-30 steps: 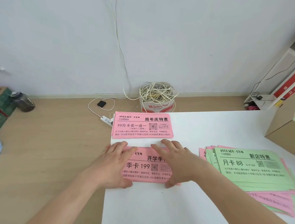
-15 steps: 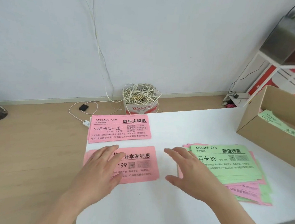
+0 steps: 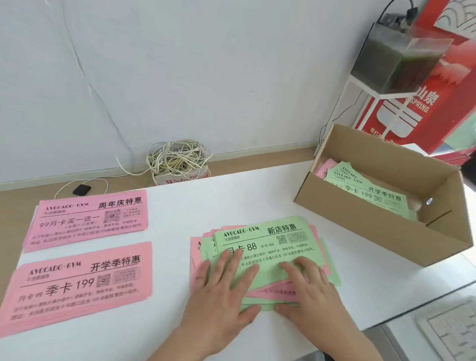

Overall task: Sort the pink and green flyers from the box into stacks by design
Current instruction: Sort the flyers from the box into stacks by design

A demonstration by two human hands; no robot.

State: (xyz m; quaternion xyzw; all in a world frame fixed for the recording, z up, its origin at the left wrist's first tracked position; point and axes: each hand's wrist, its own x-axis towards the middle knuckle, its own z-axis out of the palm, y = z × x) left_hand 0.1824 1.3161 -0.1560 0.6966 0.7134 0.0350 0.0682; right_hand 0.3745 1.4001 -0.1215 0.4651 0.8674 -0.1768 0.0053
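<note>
A mixed pile of green and pink flyers (image 3: 272, 240) lies in the middle of the white table (image 3: 224, 196), a green one on top. My left hand (image 3: 222, 290) lies flat on the pile's near left part with straight fingers. My right hand (image 3: 312, 291) rests flat on its near right part. Two pink stacks sit at the left: a far pink stack (image 3: 88, 220) and a near pink stack (image 3: 80, 284) with a different heading. The cardboard box (image 3: 397, 235) at the back right holds more green and pink flyers (image 3: 370, 188).
A tub of coiled white cable (image 3: 178, 161) and a black adapter (image 3: 81, 190) lie on the floor behind the table. A white keyboard (image 3: 461, 334) sits at the right on a lower surface. A tank on a white stand (image 3: 397, 59) and a red carton stand behind the box.
Both hands left the near pink stack and moved right onto the mixed pile. The view swung right, bringing the box and keyboard into sight.
</note>
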